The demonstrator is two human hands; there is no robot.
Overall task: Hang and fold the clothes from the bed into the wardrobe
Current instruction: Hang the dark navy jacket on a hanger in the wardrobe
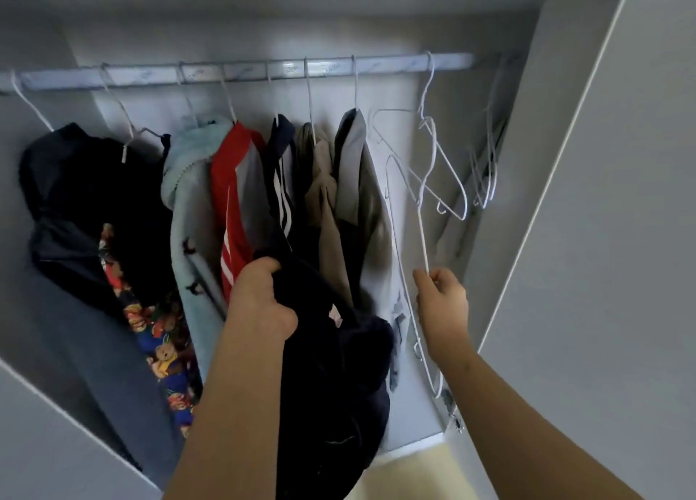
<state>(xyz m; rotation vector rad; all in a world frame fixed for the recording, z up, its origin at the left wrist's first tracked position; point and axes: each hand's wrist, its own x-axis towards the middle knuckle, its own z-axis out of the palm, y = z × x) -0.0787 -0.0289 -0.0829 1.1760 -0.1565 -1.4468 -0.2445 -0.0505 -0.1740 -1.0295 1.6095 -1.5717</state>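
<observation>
Rail (241,73) cut off at left edge; dark garment (331,368) bottom hidden behind left forearm (233,405), lower frame edge

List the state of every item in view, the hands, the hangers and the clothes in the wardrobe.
Left hand: gripping dark garment, bunched, not hung.
Right hand: pinching white hanger, empty, tilted.
Rail: carrying hung clothes.
Spare hangers: empty, at the rail's right end.
Wardrobe door: open.

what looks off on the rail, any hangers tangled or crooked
Yes. Near the right end of the rail, the empty white hangers look hooked into one another, hanging tilted in a chain. The right hand pinches the lowest. The left hand holds a dark garment.
</observation>
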